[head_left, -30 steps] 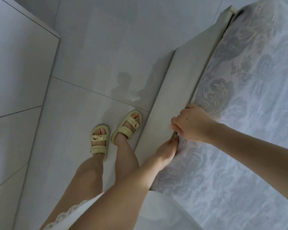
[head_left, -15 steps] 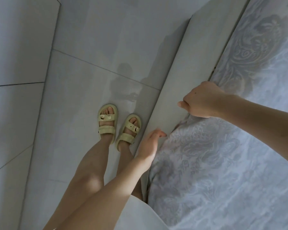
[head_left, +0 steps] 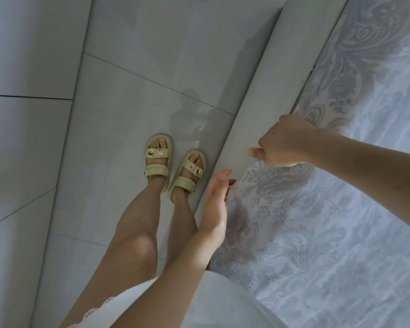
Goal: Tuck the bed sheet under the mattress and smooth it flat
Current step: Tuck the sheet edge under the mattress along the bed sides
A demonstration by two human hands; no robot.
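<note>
Pale grey tiles covered the floor [head_left: 128, 102], and a light bed frame [head_left: 270, 91] ran slantwise along its right side. Over the bed lay the bed sheet [head_left: 317, 233], white with a grey floral pattern, its edge following the inner side of the frame.

A second earlier the two hands had met at that edge, the left one's fingers pushed down into the gap. By half a second ago they had drawn apart, and since then little differed. The left hand [head_left: 214, 207] hung with straight, relaxed fingers and gripped nothing, its palm turned toward the sheet and its tips just beside the cloth; whether they touched it I could not tell. The right hand [head_left: 284, 143] sat farther up the edge, fingers curled under and thumb jutting out, pinching the sheet's border where the fabric lifted slightly toward it.

Counted: one sheet, one frame rail, two hands well apart, two bare legs, and two yellowish sandals [head_left: 157, 159], each with two straps, standing on the tiles beside the frame. One white garment [head_left: 223, 304] showed at the bottom.
</note>
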